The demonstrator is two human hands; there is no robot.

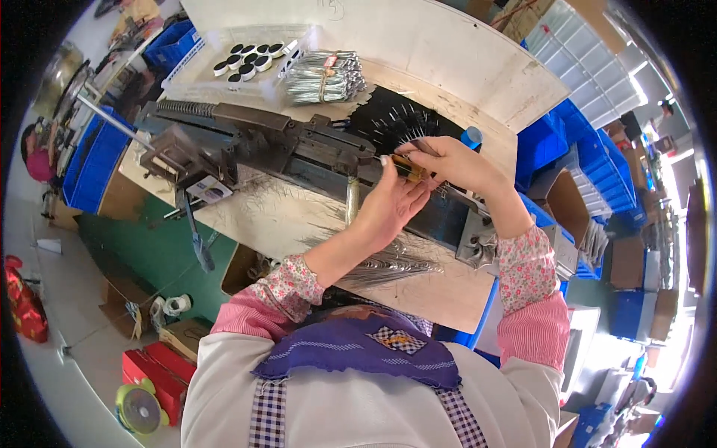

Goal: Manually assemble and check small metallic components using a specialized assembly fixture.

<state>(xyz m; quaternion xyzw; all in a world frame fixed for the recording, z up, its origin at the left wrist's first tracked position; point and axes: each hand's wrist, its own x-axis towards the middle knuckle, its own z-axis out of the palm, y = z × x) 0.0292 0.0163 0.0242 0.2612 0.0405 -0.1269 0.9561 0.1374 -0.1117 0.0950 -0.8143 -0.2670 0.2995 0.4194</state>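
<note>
Both my hands are at the long dark metal bench fixture (314,149), right of its middle. Between them sits a small amber-yellow piece (408,169), partly covered by fingers. My left hand (392,205) is closed around its near side, thumb up against the fixture. From the right, my right hand (457,166) reaches over it with fingers pinched together; what they grip is mostly hidden. Just beyond, a bunch of thin rods with dark ends (403,123) lies on a black mat. Many fine metal wires (392,267) are spread on the board nearest me.
A clear plastic tray (187,78) holding several black-topped white cylinders stands at the back left, beside a tied bundle of metal rods (323,78). A blue-capped container (471,137) stands behind my right hand. A lever (198,243) hangs off the left. Blue bins (541,145) flank the bench.
</note>
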